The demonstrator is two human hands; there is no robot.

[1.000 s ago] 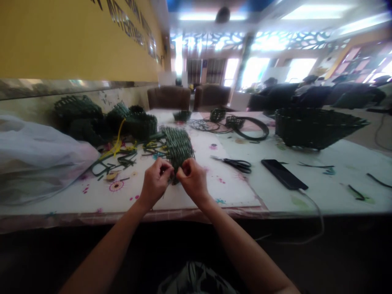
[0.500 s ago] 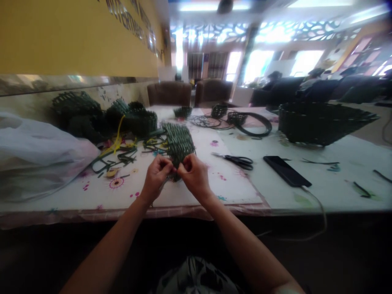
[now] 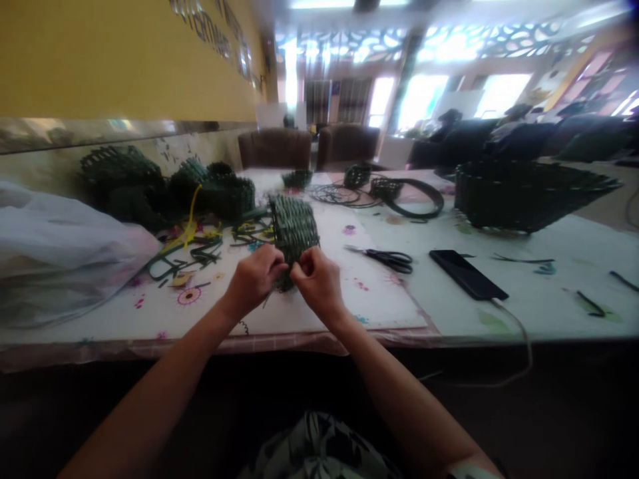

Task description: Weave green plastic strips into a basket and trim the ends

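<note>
A small dark green woven basket (image 3: 295, 226) stands tilted on the table in front of me, its woven side facing up. At its near left edge is my left hand (image 3: 258, 271), thumb and fingers pinched together; what lies between them is too small to make out. My right hand (image 3: 317, 276) is closed on the basket's near right edge, fingers curled and thumb pressed in. The two thumbs almost meet. Part of the basket's near end is hidden behind the hands. To the right, black-handled scissors (image 3: 387, 258) lie on the floral tablecloth (image 3: 379, 303).
Cut green and yellow strips (image 3: 192, 249) are scattered left, beside a white plastic bag (image 3: 64, 253). Woven baskets (image 3: 227, 193) stand behind them. A phone (image 3: 466, 274) with a cable, a coiled strip (image 3: 424, 199) and a large dark basket (image 3: 519, 196) are at right.
My left hand has moved slightly up, its wrist turning, and a little away from the right hand's thumb. The basket has shifted slightly. My right hand keeps nearly the same place.
</note>
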